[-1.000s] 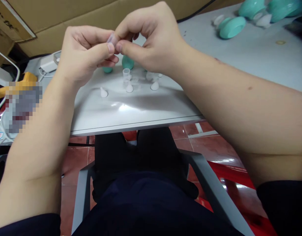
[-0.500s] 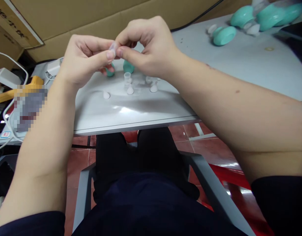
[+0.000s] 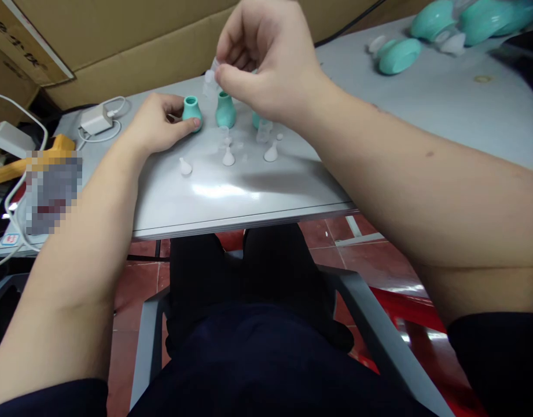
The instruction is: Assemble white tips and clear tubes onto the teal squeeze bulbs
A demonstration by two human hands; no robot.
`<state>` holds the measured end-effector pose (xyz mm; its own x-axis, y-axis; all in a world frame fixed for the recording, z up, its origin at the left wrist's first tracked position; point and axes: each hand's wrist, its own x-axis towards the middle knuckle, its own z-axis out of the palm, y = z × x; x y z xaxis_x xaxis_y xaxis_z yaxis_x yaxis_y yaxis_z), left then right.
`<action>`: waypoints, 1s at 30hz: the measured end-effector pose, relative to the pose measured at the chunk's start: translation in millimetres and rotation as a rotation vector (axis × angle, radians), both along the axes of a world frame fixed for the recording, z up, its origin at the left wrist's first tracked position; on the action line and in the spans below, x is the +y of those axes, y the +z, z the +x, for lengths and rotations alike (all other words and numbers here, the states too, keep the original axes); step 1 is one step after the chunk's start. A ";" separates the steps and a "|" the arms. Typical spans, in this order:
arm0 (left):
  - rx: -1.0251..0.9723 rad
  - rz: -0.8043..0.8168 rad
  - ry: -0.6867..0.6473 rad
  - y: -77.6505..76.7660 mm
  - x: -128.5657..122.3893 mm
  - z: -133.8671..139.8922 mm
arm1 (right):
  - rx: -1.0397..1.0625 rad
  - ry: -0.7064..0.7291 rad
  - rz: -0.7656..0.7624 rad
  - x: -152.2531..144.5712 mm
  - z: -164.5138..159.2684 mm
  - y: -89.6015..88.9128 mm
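My left hand (image 3: 162, 121) is closed around a small teal bulb-shaped bottle (image 3: 191, 110) that stands upright on the table, its round mouth uncovered. Raised behind the bottles, my right hand (image 3: 261, 63) pinches a small translucent plastic piece (image 3: 210, 81). A second teal bottle (image 3: 225, 111), also with an uncovered mouth, stands below that piece. Part of a third teal bottle (image 3: 256, 120) shows under my right hand. Nearer me lie white cone-shaped tips (image 3: 185, 167), a clear plastic cup (image 3: 263, 132) and other small clear parts that are hard to make out.
Several teal bulbs with white tips (image 3: 399, 57) lie at the back right of the table (image 3: 405, 116). At the left are a white charger (image 3: 96, 120), cables and a yellow tool (image 3: 53, 152). A cardboard wall (image 3: 140, 40) rises behind.
My hands have separated. The left moved down and took hold of the left teal bottle. My right hand rose slightly and keeps the translucent piece.
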<state>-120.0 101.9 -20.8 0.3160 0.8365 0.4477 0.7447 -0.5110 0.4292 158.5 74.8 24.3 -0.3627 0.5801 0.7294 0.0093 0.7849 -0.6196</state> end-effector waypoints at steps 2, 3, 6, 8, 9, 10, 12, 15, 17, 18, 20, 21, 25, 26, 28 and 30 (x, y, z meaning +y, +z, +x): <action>-0.032 0.035 -0.012 10.3 -4.7 3.3 | 0.025 0.000 0.002 2.1 -0.4 -0.8; -0.061 0.046 -0.010 17.0 -7.8 4.7 | 0.030 -0.001 0.004 2.8 0.2 -1.0; -0.197 0.070 -0.043 36.7 -23.7 11.8 | 0.021 0.025 0.017 1.6 2.9 -0.7; -0.286 0.028 -0.125 45.3 -39.1 21.5 | 0.019 0.057 0.027 -1.5 2.9 -0.3; -0.398 -0.007 -0.214 47.6 -47.2 27.8 | 0.033 0.070 0.035 -3.2 2.1 -0.2; -0.454 -0.016 -0.247 48.8 -54.8 34.4 | 0.062 0.084 0.045 -4.7 0.9 -0.1; -0.486 -0.065 -0.302 48.9 -66.9 46.9 | 0.143 0.129 0.059 -6.9 -1.9 0.0; -0.470 -0.073 -0.319 47.6 -75.6 57.0 | 0.234 0.210 0.027 -7.7 -4.3 -0.2; -0.434 -0.077 -0.295 48.3 -76.9 57.4 | 0.251 0.246 -0.010 -6.9 -4.7 -1.5; -0.417 -0.079 -0.277 49.0 -76.8 56.2 | 0.251 0.267 -0.016 -6.2 -4.8 -2.6; -0.370 -0.079 -0.265 50.3 -75.4 52.5 | 0.228 0.328 -0.006 -4.4 -5.6 -5.7; -0.346 -0.063 -0.273 50.5 -74.3 50.3 | 0.208 0.365 0.001 -3.5 -6.1 -7.5; -0.220 0.072 -0.289 46.6 -70.3 44.6 | 0.125 0.484 -0.016 -0.5 -6.3 -12.7; -0.187 0.102 -0.273 45.2 -70.2 44.6 | 0.113 0.499 -0.023 0.2 -5.8 -13.2; -0.129 0.160 -0.240 43.3 -71.8 46.3 | 0.104 0.516 -0.031 1.6 -4.7 -13.5; -0.103 0.245 -0.204 43.2 -75.4 49.2 | 0.121 0.531 -0.046 2.8 -4.8 -13.9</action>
